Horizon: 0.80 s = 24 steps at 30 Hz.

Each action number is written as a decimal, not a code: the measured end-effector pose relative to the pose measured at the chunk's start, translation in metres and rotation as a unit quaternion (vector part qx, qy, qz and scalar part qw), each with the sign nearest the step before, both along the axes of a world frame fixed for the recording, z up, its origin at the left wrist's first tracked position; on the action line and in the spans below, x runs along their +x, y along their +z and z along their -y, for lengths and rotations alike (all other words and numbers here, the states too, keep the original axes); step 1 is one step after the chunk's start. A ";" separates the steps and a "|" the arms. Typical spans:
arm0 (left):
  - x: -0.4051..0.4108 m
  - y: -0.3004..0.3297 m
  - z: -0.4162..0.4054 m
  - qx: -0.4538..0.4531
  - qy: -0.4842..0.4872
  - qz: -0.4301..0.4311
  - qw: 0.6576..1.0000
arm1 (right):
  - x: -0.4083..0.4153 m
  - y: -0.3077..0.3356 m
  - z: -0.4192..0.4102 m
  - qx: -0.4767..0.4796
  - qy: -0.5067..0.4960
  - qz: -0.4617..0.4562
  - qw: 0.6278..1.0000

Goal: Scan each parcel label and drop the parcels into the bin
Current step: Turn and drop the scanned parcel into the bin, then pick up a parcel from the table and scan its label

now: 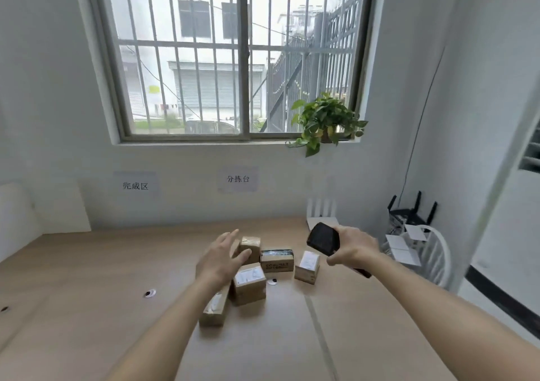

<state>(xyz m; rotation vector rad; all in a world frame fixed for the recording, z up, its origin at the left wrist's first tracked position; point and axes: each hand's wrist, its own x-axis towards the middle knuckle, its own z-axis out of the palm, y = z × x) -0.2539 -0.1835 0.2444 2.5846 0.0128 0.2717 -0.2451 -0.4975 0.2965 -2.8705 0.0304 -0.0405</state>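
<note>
Several small cardboard parcels lie clustered in the middle of the wooden table [87, 307]. One labelled box [249, 284] is nearest my left hand, a taller box [252, 245] stands behind it, a dark-topped box [277, 260] sits in the middle, and a labelled box [306, 267] is to the right. A flat parcel [214, 310] lies partly under my left forearm. My left hand [223, 259] hovers open over the cluster, fingers spread. My right hand [352, 249] grips a black handheld scanner [323, 239] above the right side. No bin is in view.
Two paper signs [238, 179] hang on the wall under a barred window. A potted plant [325, 123] sits on the sill. A white router [321, 214] stands at the table's back right. A white chair [432, 252] with papers stands right of the table. White boards [43, 208] lean at far left.
</note>
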 end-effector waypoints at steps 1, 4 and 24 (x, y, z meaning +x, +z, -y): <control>0.008 -0.003 0.014 0.001 -0.007 -0.002 1.000 | 0.004 -0.002 0.016 0.001 -0.009 -0.003 1.000; 0.034 -0.011 0.053 0.005 -0.031 -0.009 0.999 | 0.015 -0.011 0.055 0.005 -0.035 -0.005 0.999; 0.293 -0.153 0.157 -0.009 -0.102 -0.114 0.988 | 0.239 -0.127 0.139 0.001 -0.085 -0.099 0.991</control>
